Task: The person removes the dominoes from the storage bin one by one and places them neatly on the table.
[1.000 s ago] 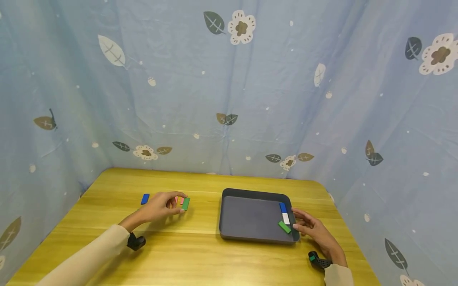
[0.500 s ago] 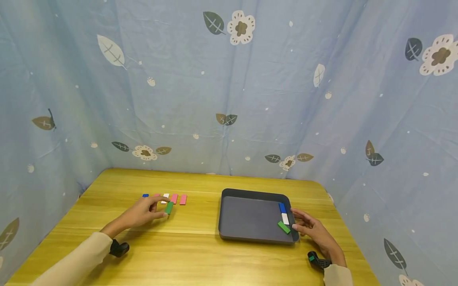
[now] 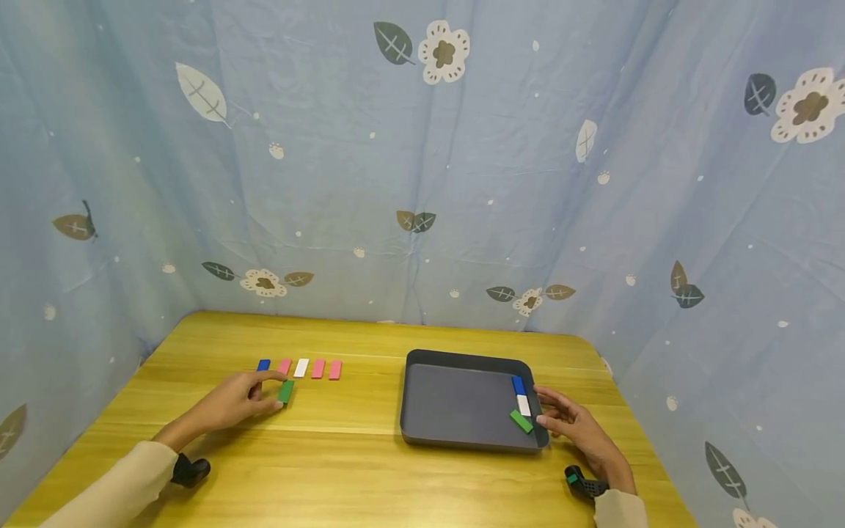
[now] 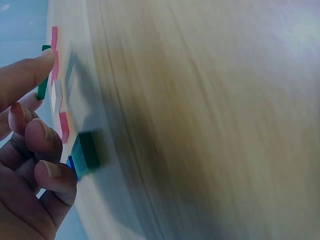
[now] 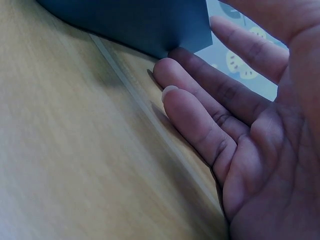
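Note:
Between thumb and index finger, my left hand [image 3: 231,402] pinches a green block [image 3: 286,391], just in front of a row of blocks: blue [image 3: 263,364], pink [image 3: 285,366], white [image 3: 301,368] and two more pink. The left wrist view shows the pinched green block [image 4: 43,80] by the fingertips and another green block [image 4: 86,152] on the table near the blue one. At the right rim of the grey tray [image 3: 462,444], my right hand [image 3: 581,433] touches the edge with fingers loosely extended. Inside lie a blue [image 3: 518,385], a white [image 3: 524,405] and a slanted green block [image 3: 521,421].
A wooden table [image 3: 330,477] carries the blocks and tray. Patterned blue curtains [image 3: 343,183] hang behind it and at both sides. Each wrist wears a black device, the left one [image 3: 190,471] lying in front of the sleeve's cuff.
My left hand has moved left along the front of the row with the green block in its pinch, uncovering the pink and white blocks. My right hand and the tray have stayed put.

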Motion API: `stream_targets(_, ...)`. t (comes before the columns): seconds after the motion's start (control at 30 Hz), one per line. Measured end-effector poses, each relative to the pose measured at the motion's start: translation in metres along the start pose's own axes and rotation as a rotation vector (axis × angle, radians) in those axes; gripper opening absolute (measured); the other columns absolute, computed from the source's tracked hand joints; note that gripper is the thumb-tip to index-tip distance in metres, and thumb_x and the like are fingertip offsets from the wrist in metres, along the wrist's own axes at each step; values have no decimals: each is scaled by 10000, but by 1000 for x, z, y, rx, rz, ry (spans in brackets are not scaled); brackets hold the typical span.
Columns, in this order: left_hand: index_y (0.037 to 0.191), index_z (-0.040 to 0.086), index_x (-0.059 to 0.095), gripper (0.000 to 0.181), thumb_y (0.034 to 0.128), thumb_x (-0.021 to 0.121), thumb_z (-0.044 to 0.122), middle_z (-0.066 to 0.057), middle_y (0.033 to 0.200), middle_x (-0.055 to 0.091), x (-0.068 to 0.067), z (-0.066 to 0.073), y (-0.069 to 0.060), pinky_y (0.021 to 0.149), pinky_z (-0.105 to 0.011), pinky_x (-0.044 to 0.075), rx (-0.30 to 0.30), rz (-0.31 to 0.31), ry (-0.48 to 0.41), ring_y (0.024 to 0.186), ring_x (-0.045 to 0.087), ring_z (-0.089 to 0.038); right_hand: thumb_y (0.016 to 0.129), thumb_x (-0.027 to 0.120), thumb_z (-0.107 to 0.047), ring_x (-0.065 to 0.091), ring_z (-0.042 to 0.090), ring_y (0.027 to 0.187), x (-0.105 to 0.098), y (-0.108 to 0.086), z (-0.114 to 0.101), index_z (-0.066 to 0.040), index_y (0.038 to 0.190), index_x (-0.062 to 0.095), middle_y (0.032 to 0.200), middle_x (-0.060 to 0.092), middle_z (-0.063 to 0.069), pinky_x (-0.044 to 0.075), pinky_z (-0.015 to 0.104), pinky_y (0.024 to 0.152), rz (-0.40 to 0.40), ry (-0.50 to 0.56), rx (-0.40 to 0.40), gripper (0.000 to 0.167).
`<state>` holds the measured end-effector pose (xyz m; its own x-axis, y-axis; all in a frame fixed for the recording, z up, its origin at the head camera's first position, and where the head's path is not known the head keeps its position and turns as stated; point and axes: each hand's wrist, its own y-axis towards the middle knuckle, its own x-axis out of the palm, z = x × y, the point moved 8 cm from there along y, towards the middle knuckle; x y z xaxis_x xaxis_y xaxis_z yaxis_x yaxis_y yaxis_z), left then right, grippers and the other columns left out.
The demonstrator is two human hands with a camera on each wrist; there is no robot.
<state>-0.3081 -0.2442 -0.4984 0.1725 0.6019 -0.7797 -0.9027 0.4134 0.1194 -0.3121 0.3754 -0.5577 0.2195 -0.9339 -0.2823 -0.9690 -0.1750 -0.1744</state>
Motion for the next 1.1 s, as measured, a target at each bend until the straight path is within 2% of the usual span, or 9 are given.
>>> stream_targets(0.1,1342,21,649,482,938,782,247,77,591,420,-2,-4,-4,500,-236,308,-11,3,12,494,316,-25,978,734,-269,545,317,1157,1,0,-1,-277,1555,467,1529,465,97,507,403,827,-7,2,5,636)
stream_targets(0.23,1360,13,643,504,944,775,266,73,581,419,-1,-11,-8,500,-234,297,-37,-27,25,486,309,-30,982,728,-283,551,310,1159,3,1,-1,-266,1562,458,1538,455,116,508,400,830,-20,1,-5,640)
stream_targets(0.47,1376,59,646,509,947,763,307,60,611,440,0,-18,-9,508,-238,294,-70,-37,53,494,324,-49,976,735,-273,544,316,1137,1,0,-1,-260,1554,469,1543,448,131,504,391,807,-19,7,-14,636)
stream_targets(0.73,1357,37,652,494,943,766,282,56,624,458,1,-18,-7,512,-241,300,-86,-65,77,504,338,-52,988,721,-262,547,317,1138,1,-1,-2,-268,1556,464,1550,445,127,504,390,811,-20,1,-20,624)
stream_targets(1.1,1353,49,646,522,920,795,299,70,648,487,-5,-15,-6,512,-246,343,-58,-88,80,530,400,-59,989,721,-255,550,317,1133,1,-1,-2,-269,1555,467,1545,450,130,505,383,812,-17,3,-24,621)
